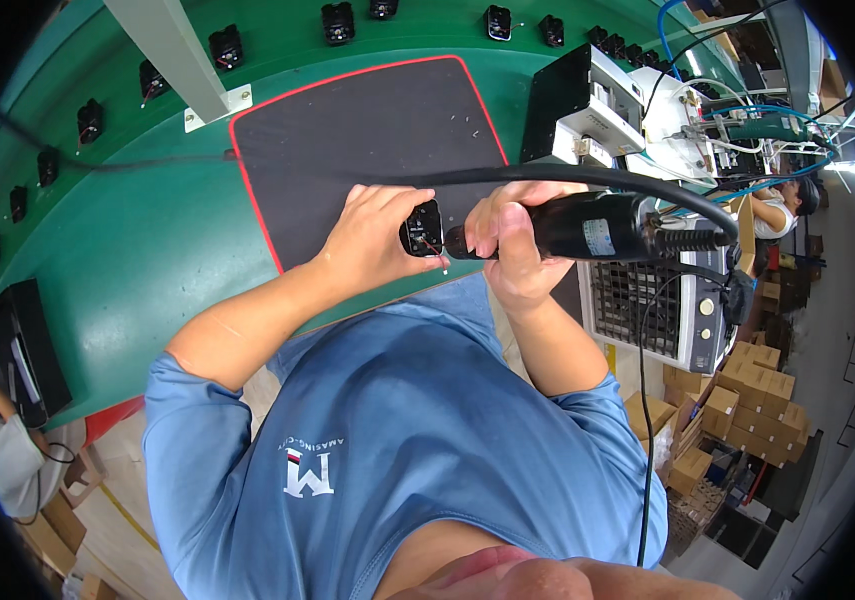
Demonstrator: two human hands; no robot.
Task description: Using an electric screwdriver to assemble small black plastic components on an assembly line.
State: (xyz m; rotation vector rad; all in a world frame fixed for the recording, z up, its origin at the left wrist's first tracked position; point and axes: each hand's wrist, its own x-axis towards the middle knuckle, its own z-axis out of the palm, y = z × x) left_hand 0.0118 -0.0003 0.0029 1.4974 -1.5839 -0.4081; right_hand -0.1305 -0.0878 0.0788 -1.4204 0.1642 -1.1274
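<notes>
My left hand (372, 232) is closed round a small black plastic housing (423, 228) with thin wires showing inside it. A reddish wire end hangs out near my thumb. In my right hand (519, 240) is a black electric screwdriver (595, 226), held sideways with its tip end toward the housing. The tip is close to the housing's right side; whether it touches cannot be made out. A thick black cable (637, 180) arcs over the screwdriver. Both hands are above the near edge of a black mat with a red border (367, 120).
Under the mat lies a green worktable (147, 240). Similar black housings (337, 22) line the green belt behind. A grey post (172, 55) rises at the back left. A black-and-white box machine (587, 105) stands right, above a fan unit (652, 315). Other people are at both sides.
</notes>
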